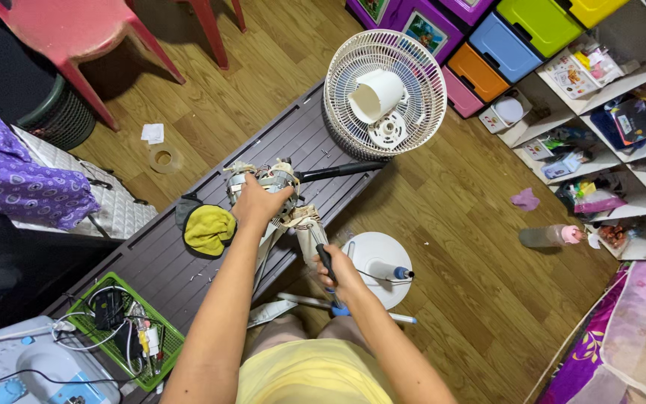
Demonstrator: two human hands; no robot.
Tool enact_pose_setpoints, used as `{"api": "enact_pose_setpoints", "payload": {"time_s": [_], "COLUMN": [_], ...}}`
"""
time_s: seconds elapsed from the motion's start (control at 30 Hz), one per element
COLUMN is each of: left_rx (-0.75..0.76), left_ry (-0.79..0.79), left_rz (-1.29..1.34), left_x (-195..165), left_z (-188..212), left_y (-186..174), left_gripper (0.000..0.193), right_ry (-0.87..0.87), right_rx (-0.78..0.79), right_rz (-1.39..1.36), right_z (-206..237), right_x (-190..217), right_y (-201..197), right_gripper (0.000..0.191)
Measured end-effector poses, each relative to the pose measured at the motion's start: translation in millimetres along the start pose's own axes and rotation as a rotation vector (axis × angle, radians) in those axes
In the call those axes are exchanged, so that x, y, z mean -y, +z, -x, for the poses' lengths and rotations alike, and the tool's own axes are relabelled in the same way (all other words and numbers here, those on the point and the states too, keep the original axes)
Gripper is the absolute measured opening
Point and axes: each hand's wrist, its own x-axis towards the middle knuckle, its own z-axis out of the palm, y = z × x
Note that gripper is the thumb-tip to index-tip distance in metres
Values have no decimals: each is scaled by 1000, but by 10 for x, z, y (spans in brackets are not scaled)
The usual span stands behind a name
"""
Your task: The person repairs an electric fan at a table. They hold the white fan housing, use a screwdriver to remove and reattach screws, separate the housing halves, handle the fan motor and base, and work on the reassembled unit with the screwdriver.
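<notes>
My left hand (259, 200) grips the bare motor of a stripped-down fan (278, 178), holding it above a dark slatted board (173, 258). My right hand (340, 275) is closed on a screwdriver (325, 260) with a black and blue handle, its shaft pointing up into the white housing (308, 224) just under the motor. A black pole (342, 170) sticks out from the motor toward the right. The fan's round white base (375, 265) lies on the floor below my right hand.
White fan grilles (413, 112) with a white cover inside lie at the board's far end. A yellow cloth (211, 230) and a green basket (84, 310) of cables sit on the board. Red chair legs, a tape roll (164, 158), coloured drawers and shelves surround the wooden floor.
</notes>
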Motion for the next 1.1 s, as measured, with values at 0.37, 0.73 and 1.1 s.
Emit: {"api": "enact_pose_setpoints", "payload": {"time_s": [0.37,0.73,1.1], "left_rx": [-27,7,-34], "left_ry": [11,-18,15], "left_rz": [-18,-7,-5], "left_x": [16,-3,47], "left_z": [-45,31,-25], "left_y": [33,-18,43], "left_gripper": [111,101,100], "right_ry": [-156,-685,261], "right_rx": [-42,-511,458], "right_rz": [71,1420,-904], "right_z": [31,213,78], "right_x": [-115,-79,-146], "right_y": [120,340,-33], "right_gripper": [22,33,28]}}
